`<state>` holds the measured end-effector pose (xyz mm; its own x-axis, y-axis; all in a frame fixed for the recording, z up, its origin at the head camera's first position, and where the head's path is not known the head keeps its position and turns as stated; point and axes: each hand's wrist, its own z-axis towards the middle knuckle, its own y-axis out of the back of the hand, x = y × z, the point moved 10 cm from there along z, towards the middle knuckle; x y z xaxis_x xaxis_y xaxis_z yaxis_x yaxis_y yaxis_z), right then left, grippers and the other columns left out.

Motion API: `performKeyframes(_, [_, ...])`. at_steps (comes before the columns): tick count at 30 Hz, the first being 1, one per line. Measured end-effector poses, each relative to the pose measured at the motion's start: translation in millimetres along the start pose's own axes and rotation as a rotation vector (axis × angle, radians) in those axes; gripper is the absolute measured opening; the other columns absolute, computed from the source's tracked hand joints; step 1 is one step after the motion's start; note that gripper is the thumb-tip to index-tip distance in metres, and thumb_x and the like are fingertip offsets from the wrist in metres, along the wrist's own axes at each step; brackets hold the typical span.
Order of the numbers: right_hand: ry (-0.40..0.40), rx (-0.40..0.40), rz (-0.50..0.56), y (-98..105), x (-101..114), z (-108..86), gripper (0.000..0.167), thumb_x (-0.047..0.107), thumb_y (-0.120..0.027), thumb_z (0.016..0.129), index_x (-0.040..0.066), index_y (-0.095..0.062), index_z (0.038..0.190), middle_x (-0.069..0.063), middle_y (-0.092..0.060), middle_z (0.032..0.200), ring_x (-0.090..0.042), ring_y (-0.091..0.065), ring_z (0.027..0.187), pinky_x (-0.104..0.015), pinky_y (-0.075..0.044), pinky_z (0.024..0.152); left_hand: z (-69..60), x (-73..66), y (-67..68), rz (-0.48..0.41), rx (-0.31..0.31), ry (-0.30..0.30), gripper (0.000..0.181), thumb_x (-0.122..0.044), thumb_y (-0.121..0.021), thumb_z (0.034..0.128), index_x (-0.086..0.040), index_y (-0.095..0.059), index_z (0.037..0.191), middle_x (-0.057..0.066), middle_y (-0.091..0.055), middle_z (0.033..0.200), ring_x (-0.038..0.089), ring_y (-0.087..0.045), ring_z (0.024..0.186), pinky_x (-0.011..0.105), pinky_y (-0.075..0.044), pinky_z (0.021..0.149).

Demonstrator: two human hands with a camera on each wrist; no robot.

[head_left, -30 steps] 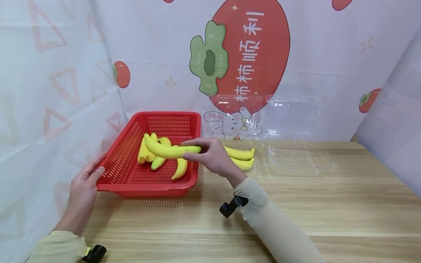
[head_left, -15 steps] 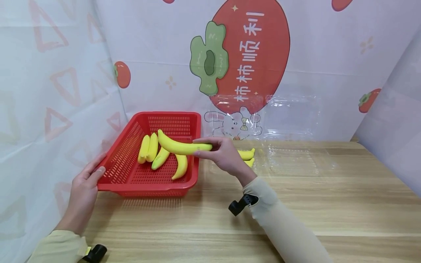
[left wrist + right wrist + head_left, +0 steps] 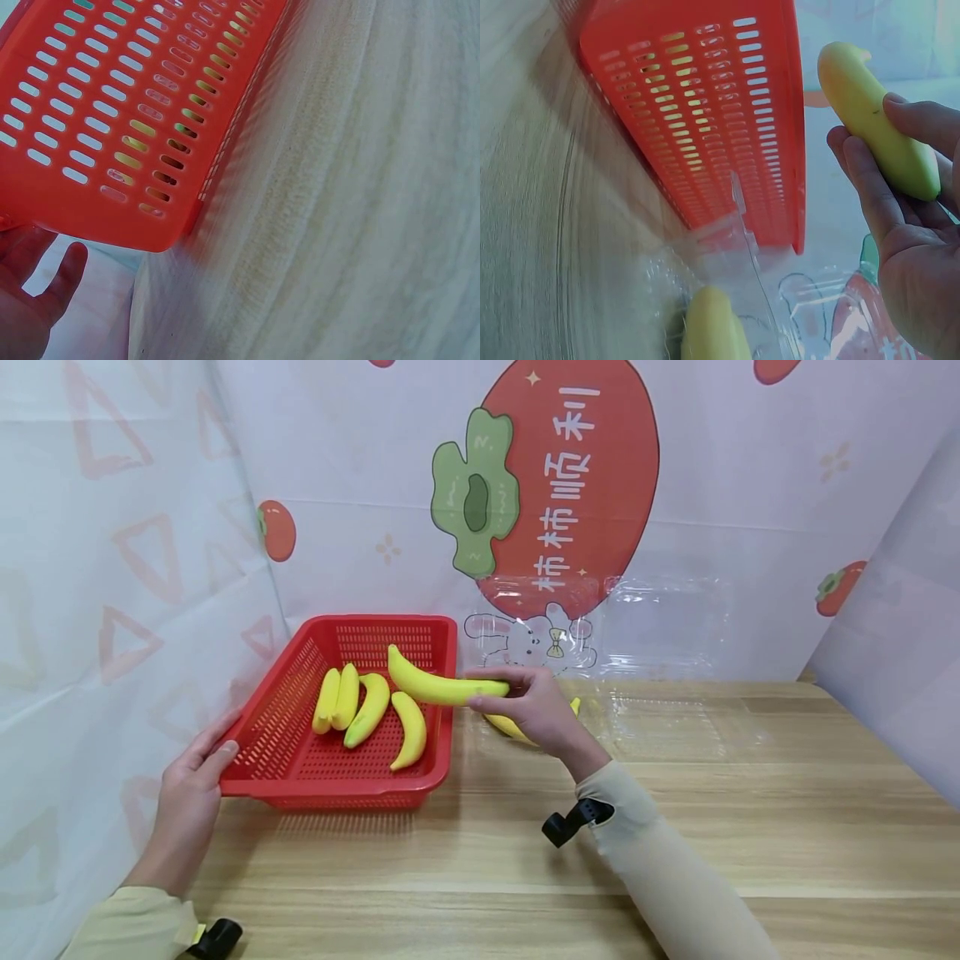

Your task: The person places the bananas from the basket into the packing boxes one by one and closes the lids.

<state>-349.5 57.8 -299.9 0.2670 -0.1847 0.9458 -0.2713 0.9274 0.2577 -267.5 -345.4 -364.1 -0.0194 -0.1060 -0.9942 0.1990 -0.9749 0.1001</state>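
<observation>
A yellow banana (image 3: 427, 685) is pinched at its right end by my right hand (image 3: 538, 710), with the thumb on one side and fingers on the other. It is held in the air over the right rim of a red plastic basket (image 3: 322, 787). Several bananas (image 3: 369, 710) lie inside the basket. My left hand (image 3: 187, 789) grips the basket's near left corner; in the left wrist view its fingertips go partly out of sight by the rim. Under my right hand, more banana (image 3: 510, 728) shows in a clear plastic container (image 3: 754, 262), partly covered by the hand.
A second clear container (image 3: 667, 727) sits to the right, its lid (image 3: 667, 622) raised at the back. The wooden table (image 3: 480, 877) runs in front and to the right. Printed cloth walls (image 3: 360, 460) enclose the back and both sides.
My right hand has carried the banana rightward and slightly away from me, from above the basket's middle to its right rim. My left hand and the basket have stayed in place.
</observation>
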Motion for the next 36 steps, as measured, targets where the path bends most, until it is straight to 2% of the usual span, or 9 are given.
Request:
performKeyframes(7, [-0.004,-0.030,-0.029,19,-4,-5.7,0.039,0.024,-0.083,0.093,0.016,-0.077,0.131,-0.007,-0.074,0.125,-0.027,-0.063,0.099,-0.030,-0.059,0.082,-0.7,-0.3,-1.4,0.051,-0.001,0.007,0.058,-0.039,-0.044,0.1139,-0.028,-0.029,0.169,0.002,-0.016,0.180,0.003,-0.046,0.132,0.001,-0.051,0.083])
performKeyframes(14, [-0.010,-0.067,-0.035,41,-9,-12.3,0.039,0.024,-0.084,0.093,0.016,-0.078,0.130,-0.007,-0.074,0.127,-0.027,-0.063,0.098,-0.024,-0.058,0.077,-0.7,-1.0,-0.8,0.015,0.004,-0.011,0.058,-0.038,-0.045,0.1137,-0.028,-0.031,0.169,0.001,-0.020,0.179,-0.001,-0.049,0.126,0.002,-0.052,0.084])
performKeyframes(18, [-0.025,-0.074,-0.036,51,-15,-13.5,0.041,0.025,-0.085,0.093,0.015,-0.077,0.131,-0.007,-0.074,0.128,-0.026,-0.064,0.098,-0.027,-0.060,0.080,-1.0,-1.2,0.4,-0.002,0.007,-0.019,0.057,-0.037,-0.046,0.1136,-0.027,-0.032,0.168,0.001,-0.021,0.178,-0.005,-0.052,0.120,0.003,-0.053,0.084])
performKeyframes(21, [-0.039,-0.075,-0.028,57,-20,-13.5,0.043,0.025,-0.084,0.093,0.012,-0.075,0.133,-0.006,-0.074,0.128,-0.023,-0.066,0.099,-0.030,-0.062,0.084,-1.1,-1.5,1.7,-0.004,0.000,-0.020,0.057,-0.036,-0.047,0.1135,-0.027,-0.033,0.168,0.000,-0.024,0.177,-0.008,-0.054,0.116,0.002,-0.052,0.084])
performKeyframes(24, [-0.044,-0.088,-0.018,64,-22,-14.2,0.044,0.023,-0.084,0.093,0.010,-0.074,0.135,-0.006,-0.074,0.126,-0.021,-0.067,0.098,-0.028,-0.062,0.085,-0.9,-1.6,1.3,0.000,0.000,-0.013,0.057,-0.037,-0.047,0.1135,-0.027,-0.032,0.168,-0.001,-0.023,0.178,-0.009,-0.055,0.114,0.002,-0.052,0.083])
performKeyframes(28, [-0.040,-0.107,-0.014,70,-22,-15.7,0.044,0.022,-0.084,0.093,0.012,-0.074,0.135,-0.004,-0.074,0.124,-0.019,-0.067,0.097,-0.025,-0.062,0.084,-0.3,-1.2,-0.5,0.013,0.004,0.001,0.057,-0.037,-0.045,0.1138,-0.029,-0.030,0.169,0.002,-0.018,0.180,-0.006,-0.053,0.117,0.002,-0.052,0.083])
performKeyframes(33, [-0.039,-0.114,-0.018,74,-21,-16.2,0.045,0.024,-0.084,0.093,0.013,-0.074,0.136,-0.003,-0.073,0.129,-0.018,-0.067,0.101,-0.028,-0.063,0.090,0.1,-0.6,-0.9,0.073,-0.003,0.012,0.058,-0.039,-0.043,0.1140,-0.030,-0.028,0.169,0.006,-0.016,0.180,-0.002,-0.051,0.122,0.002,-0.053,0.082])
performKeyframes(36, [-0.047,-0.118,-0.011,76,-22,-16.2,0.044,0.025,-0.084,0.093,0.016,-0.075,0.135,0.000,-0.073,0.134,-0.018,-0.067,0.104,-0.028,-0.063,0.092,0.2,-0.5,-0.4,0.052,-0.003,0.014,0.058,-0.038,-0.044,0.1140,-0.029,-0.029,0.169,0.006,-0.016,0.180,-0.003,-0.052,0.120,0.002,-0.053,0.082])
